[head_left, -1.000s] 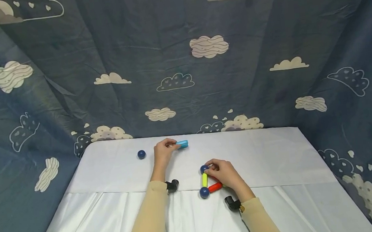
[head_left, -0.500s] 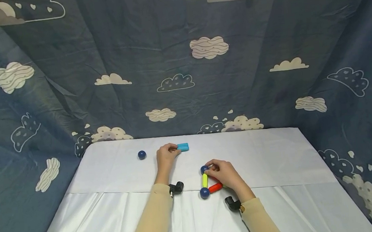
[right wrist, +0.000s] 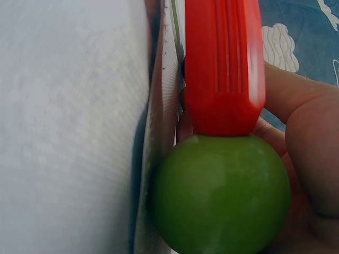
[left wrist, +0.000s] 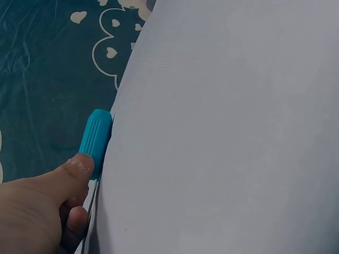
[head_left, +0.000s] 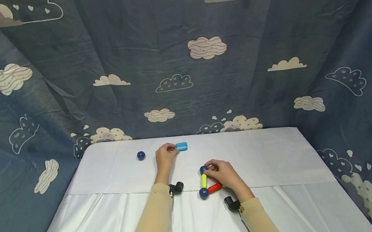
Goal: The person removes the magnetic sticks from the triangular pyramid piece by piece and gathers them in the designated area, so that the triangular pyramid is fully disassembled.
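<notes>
In the head view my left hand (head_left: 166,159) pinches a pair of light blue rods (head_left: 181,146) near the far edge of the table. Its thumb lies on the near end of a ridged blue rod (left wrist: 96,137) in the left wrist view. My right hand (head_left: 224,174) holds a triangle of rods and balls by its top blue ball (head_left: 203,170). A lime rod (head_left: 204,180) links that ball to a lower blue ball (head_left: 204,193). From there a red rod (head_left: 215,188) runs right. A green ball (right wrist: 221,193) joins a red rod (right wrist: 225,69) close to the right wrist camera.
A loose blue ball (head_left: 141,155) rests on the white-covered table (head_left: 260,153), left of my left hand. Behind the table hangs a dark cloth (head_left: 173,57) with cloud prints. Each wrist bears a small black camera, such as the left one (head_left: 177,188).
My left hand has shifted slightly nearer, and the light blue rods it pinches have come down and turned a little. The right hand and the triangle have stayed in place.
</notes>
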`<state>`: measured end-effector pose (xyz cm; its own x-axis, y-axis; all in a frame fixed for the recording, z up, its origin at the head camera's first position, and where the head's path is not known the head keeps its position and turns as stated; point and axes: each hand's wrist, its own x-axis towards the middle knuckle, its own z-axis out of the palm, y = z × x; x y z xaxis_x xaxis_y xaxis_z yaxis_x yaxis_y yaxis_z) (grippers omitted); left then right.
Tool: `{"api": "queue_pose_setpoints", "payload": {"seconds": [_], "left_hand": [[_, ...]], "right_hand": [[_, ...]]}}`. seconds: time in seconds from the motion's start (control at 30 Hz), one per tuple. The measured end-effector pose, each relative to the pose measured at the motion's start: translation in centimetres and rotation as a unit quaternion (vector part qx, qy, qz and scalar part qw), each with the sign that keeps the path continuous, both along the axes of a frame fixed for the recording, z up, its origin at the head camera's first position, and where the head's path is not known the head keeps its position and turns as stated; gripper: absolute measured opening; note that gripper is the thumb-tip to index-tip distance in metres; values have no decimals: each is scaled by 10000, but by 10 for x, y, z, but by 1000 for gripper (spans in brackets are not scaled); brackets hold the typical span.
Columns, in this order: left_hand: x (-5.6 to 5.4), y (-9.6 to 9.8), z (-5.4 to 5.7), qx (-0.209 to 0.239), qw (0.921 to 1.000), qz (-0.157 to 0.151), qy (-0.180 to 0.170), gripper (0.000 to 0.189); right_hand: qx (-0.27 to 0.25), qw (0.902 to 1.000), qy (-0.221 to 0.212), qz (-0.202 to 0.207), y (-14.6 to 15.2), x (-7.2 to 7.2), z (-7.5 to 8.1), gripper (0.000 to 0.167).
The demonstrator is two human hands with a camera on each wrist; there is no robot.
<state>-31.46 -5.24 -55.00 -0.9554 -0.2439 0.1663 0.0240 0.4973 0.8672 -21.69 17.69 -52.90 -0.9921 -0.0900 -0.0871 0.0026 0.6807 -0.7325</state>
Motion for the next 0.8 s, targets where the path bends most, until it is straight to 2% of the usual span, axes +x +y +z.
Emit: {"api": "queue_pose_setpoints", "payload": {"seconds": [0.23,0.37,0.47,0.63,0.8], "left_hand": [[12,-7,3,756,9968,-63,247,16],[23,-9,13,941,9949,-136,332,18],[33,-9,22,999,9937,-333,394,21],[54,-3,30,720,9912,-1065,324,23],[72,7,28,120,9815,-1909,45,23]], "right_hand": [[4,10000,-19,11,0,-1,-2,28],[37,10000,-9,0,0,-2,-1,28],[46,10000,-4,-7,0,-2,1,28],[116,9999,-66,-6,0,-2,2,29],[193,9998,-97,42,-1,-1,4,31]]}}
